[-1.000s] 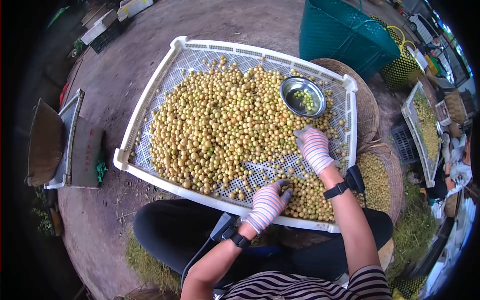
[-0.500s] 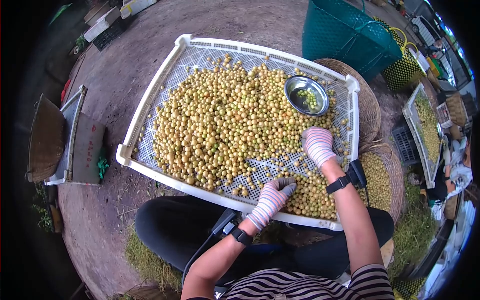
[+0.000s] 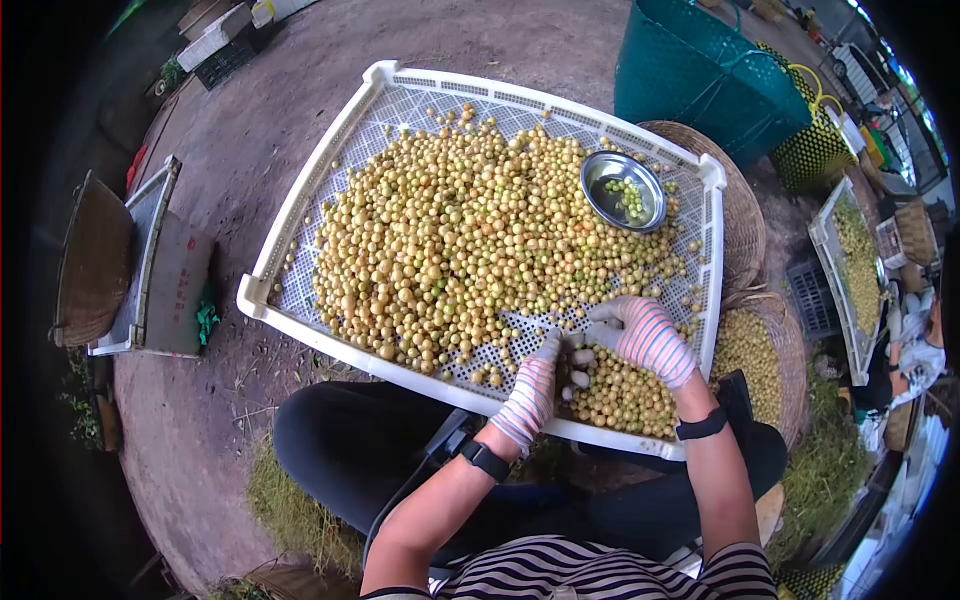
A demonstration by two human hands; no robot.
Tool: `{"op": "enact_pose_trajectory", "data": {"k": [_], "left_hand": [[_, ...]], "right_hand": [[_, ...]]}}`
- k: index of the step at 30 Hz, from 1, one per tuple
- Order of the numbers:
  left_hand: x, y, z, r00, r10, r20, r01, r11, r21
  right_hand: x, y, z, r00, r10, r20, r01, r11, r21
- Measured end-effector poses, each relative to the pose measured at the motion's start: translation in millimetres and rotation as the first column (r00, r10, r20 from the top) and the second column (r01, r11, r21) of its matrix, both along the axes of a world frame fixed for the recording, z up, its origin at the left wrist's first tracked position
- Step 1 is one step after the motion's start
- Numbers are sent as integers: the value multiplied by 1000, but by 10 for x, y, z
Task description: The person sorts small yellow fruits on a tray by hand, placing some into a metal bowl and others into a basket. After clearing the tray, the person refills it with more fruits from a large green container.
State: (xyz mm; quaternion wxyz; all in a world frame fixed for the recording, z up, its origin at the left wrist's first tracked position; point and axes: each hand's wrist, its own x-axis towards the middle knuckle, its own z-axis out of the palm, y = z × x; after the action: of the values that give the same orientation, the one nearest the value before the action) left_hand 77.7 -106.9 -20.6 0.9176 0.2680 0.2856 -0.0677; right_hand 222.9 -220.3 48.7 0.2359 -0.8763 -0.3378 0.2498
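Note:
Small round yellow-green fruits cover much of a white mesh tray over my lap. My left hand, in a striped glove, reaches over the near rim, its fingers loosely curled but apart, touching fruits near a bare patch of mesh. To its right is my right hand, also gloved, held low over the fruits with thumb and fingers apart; no fruit shows in its grip. A steel bowl containing several greener fruits sits at the tray's far right.
A green woven basket stands beyond the tray, beside a black-and-yellow one. Round wicker baskets lie close along the right side. Another fruit-filled tray is further right. Cut stems lie on the floor by my leg.
My right hand has moved down toward my left hand. My left hand has turned and shifted slightly left, showing curled fingertips. The view has shifted slightly.

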Motion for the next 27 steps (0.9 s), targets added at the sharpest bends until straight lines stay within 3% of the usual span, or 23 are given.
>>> {"op": "enact_pose_trajectory", "data": {"k": [4,7,8,12,15,16,19,23,27], "left_hand": [[13,-9,25,999,-34,-37,36,997,64],[12,6,61,998,-55,-26,58,986,159],[11,4,74,999,-29,-46,35,989,143],[16,12,63,999,-23,-32,27,991,130],[14,21,116,998,-16,-56,25,987,157],[26,13,149,997,22,-75,-8,984,176],[66,22,119,993,64,-104,-40,975,218],[57,-2,93,996,-39,-79,58,965,256],[28,9,88,996,14,-83,3,981,196]], "right_hand": [[238,167,-494,878,-24,478,6,999,39],[374,255,-549,926,-24,376,66,993,-100],[396,228,-527,918,44,395,11,991,-137],[367,91,-472,937,6,350,22,997,-77],[359,-94,-528,983,-116,-145,140,976,165],[311,-141,-454,958,-129,-258,174,972,159],[65,-217,-288,799,-29,-601,325,861,391],[-72,-163,-243,967,176,-185,-111,942,317],[-277,-111,-83,983,172,-63,-152,957,246]]}}
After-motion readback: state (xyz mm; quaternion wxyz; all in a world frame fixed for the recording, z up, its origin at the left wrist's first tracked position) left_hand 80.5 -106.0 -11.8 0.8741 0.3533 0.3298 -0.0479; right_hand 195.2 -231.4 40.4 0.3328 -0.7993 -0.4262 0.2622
